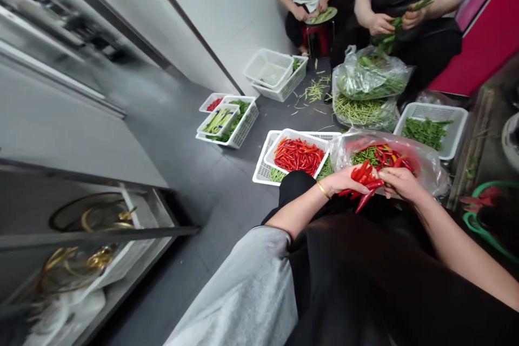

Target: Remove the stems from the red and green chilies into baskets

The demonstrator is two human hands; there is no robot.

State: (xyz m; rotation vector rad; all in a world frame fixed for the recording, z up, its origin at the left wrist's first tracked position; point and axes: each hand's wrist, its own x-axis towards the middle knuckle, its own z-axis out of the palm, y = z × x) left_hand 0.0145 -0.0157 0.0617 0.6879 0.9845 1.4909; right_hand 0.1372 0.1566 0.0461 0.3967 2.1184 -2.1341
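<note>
My left hand (344, 179), with a gold bangle at its wrist, is closed around several red chili peppers (365, 177) whose tips stick out past the fingers. My right hand (399, 181) is pinched at the stem end of the peppers, touching the bunch; what exactly it grips is too small to tell. Just beyond both hands lies an open clear plastic bag (430, 167) with red peppers and green stems in it. To its left, a white basket (270, 158) full of red peppers rests on a larger white tray (259, 170) holding green beans.
Two people sit opposite, handling greens. Bags of green vegetables (360, 111) and a white bin of leaves (460, 119) stand beyond. More baskets (247, 124) are on the floor at left; a metal shelf (162, 232) is at lower left, a green-rimmed basket (470, 221) at right.
</note>
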